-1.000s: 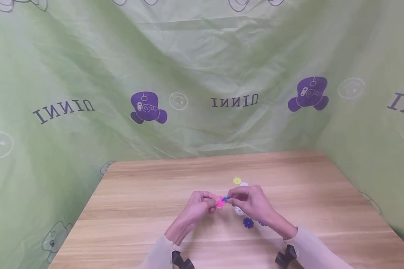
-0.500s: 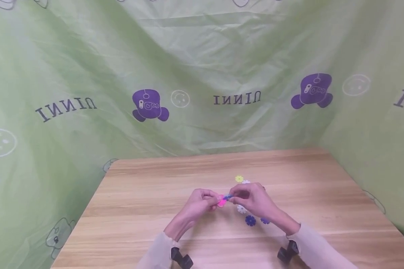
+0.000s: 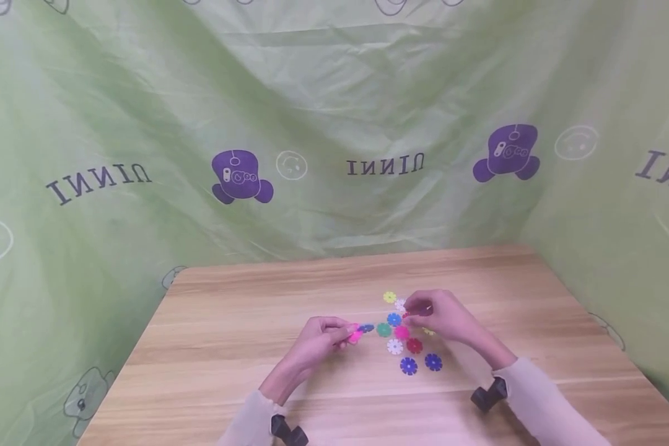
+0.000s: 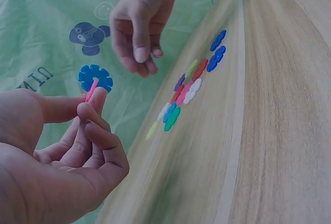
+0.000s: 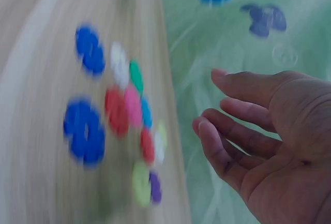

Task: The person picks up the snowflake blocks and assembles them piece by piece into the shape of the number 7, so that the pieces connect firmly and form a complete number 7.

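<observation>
My left hand (image 3: 316, 342) pinches a pink notched snowflake disc (image 3: 354, 335) between thumb and fingers, above the table. A blue notched disc (image 4: 91, 78) is slotted crosswise into the pink one and sticks out past the fingertips. The right hand (image 3: 447, 317) hovers above the loose discs; in the right wrist view its fingers are loosely bent, with nothing between them. Below it lie a pink disc (image 3: 401, 333), a green disc (image 3: 383, 330), a light blue disc (image 3: 394, 319) and a red disc (image 3: 414, 345). The right hand hides part of the group in the head view.
Two dark blue discs (image 3: 409, 366) lie nearest the person, and a yellow disc (image 3: 389, 297) lies farthest back. A purple disc (image 5: 155, 187) sits beside a yellow-green one. The wooden table (image 3: 228, 310) meets a green printed curtain (image 3: 323, 217) behind.
My right hand has let go of the blue disc and moved right, away from the left hand, uncovering more loose discs. The left hand, still holding the joined pair, has shifted slightly left.
</observation>
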`<action>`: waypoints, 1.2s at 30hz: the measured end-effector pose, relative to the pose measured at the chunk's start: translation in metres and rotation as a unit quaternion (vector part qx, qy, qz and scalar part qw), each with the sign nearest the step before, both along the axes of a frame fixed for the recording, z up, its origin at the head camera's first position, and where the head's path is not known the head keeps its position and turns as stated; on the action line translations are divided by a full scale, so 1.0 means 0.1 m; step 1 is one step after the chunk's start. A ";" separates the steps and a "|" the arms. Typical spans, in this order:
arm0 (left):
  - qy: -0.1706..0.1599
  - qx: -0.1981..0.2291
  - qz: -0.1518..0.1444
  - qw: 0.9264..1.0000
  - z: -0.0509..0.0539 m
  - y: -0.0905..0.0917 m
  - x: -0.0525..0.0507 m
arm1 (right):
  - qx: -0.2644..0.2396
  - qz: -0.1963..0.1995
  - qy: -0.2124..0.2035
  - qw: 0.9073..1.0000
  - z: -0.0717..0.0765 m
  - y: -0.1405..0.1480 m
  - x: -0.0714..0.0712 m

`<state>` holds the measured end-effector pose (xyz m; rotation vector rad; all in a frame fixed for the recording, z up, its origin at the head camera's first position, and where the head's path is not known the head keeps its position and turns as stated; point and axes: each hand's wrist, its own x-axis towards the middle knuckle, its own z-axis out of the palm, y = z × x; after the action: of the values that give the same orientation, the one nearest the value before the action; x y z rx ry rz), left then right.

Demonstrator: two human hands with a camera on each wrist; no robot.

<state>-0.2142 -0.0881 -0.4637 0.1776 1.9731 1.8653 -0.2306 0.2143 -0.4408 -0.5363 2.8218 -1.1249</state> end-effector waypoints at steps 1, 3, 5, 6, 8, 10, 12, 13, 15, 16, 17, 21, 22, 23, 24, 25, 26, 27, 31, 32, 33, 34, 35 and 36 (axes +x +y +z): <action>-0.002 0.000 -0.001 1.000 0.00 -0.01 0.00 | 0.005 -0.007 -0.005 1.000 -0.02 0.05 -0.03; -0.005 0.000 -0.001 1.000 -0.01 -0.02 0.00 | 0.012 -0.017 -0.018 1.000 -0.07 0.13 -0.10; -0.009 0.004 -0.002 1.000 -0.01 -0.02 0.00 | 0.022 -0.027 -0.030 0.999 -0.12 0.19 -0.15; -0.010 0.007 -0.003 1.000 -0.01 -0.02 0.01 | 0.029 -0.032 -0.035 0.998 -0.14 0.22 -0.17; -0.014 0.013 -0.004 1.000 -0.01 -0.02 0.01 | 0.042 -0.040 -0.040 0.997 -0.18 0.26 -0.21; -0.018 0.015 -0.006 1.000 -0.02 -0.02 0.01 | 0.056 -0.050 -0.044 0.996 -0.21 0.30 -0.23; -0.020 0.017 -0.008 1.000 -0.02 -0.02 0.01 | 0.061 -0.058 -0.049 0.995 -0.22 0.33 -0.23; -0.021 0.017 -0.008 1.000 -0.03 -0.02 0.02 | 0.062 -0.060 -0.052 0.995 -0.23 0.34 -0.23; -0.023 0.018 -0.009 1.000 -0.04 -0.03 0.03 | 0.064 -0.060 -0.060 0.994 -0.22 0.34 -0.22; -0.024 0.019 -0.009 0.999 -0.04 -0.03 0.04 | 0.065 -0.060 -0.066 0.994 -0.22 0.34 -0.20; -0.025 0.021 -0.009 0.999 -0.05 -0.03 0.04 | 0.065 -0.059 -0.071 0.994 -0.22 0.35 -0.19; -0.027 0.030 -0.009 0.999 -0.08 -0.03 0.05 | 0.073 -0.061 -0.081 0.992 -0.22 0.36 -0.17; -0.028 0.032 -0.009 0.999 -0.08 -0.03 0.05 | 0.073 -0.062 -0.083 0.992 -0.22 0.36 -0.18; -0.029 0.034 -0.009 0.999 -0.08 -0.03 0.05 | 0.075 -0.063 -0.084 0.992 -0.23 0.37 -0.18; -0.029 0.034 -0.009 0.999 -0.08 -0.03 0.05 | 0.077 -0.064 -0.086 0.991 -0.23 0.37 -0.18; -0.029 0.035 -0.009 0.999 -0.09 -0.03 0.05 | 0.079 -0.064 -0.087 0.991 -0.22 0.37 -0.18; -0.030 0.034 -0.009 0.999 -0.09 -0.03 0.05 | 0.081 -0.064 -0.089 0.991 -0.22 0.37 -0.18; -0.030 0.034 -0.010 0.999 -0.09 -0.03 0.05 | 0.084 -0.065 -0.090 0.990 -0.21 0.37 -0.17; -0.028 0.030 -0.014 0.999 -0.10 -0.05 0.04 | 0.096 -0.066 -0.096 0.989 -0.18 0.36 -0.14; -0.028 0.030 -0.015 0.999 -0.10 -0.05 0.04 | 0.098 -0.069 -0.099 0.988 -0.18 0.35 -0.14; -0.027 0.030 -0.016 0.999 -0.10 -0.06 0.04 | 0.100 -0.070 -0.103 0.987 -0.17 0.34 -0.13; -0.026 0.029 -0.016 0.999 -0.10 -0.06 0.03 | 0.101 -0.072 -0.107 0.987 -0.16 0.33 -0.13; -0.027 0.029 -0.016 0.999 -0.10 -0.07 0.03 | 0.102 -0.073 -0.111 0.986 -0.16 0.32 -0.13; -0.025 0.029 -0.015 0.999 -0.10 -0.07 0.02 | 0.104 -0.073 -0.114 0.985 -0.15 0.31 -0.12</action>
<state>-0.2121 -0.0949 -0.4736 0.1750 1.8748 1.8894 -0.2429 0.2457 -0.4558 -0.1744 2.7648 -0.8347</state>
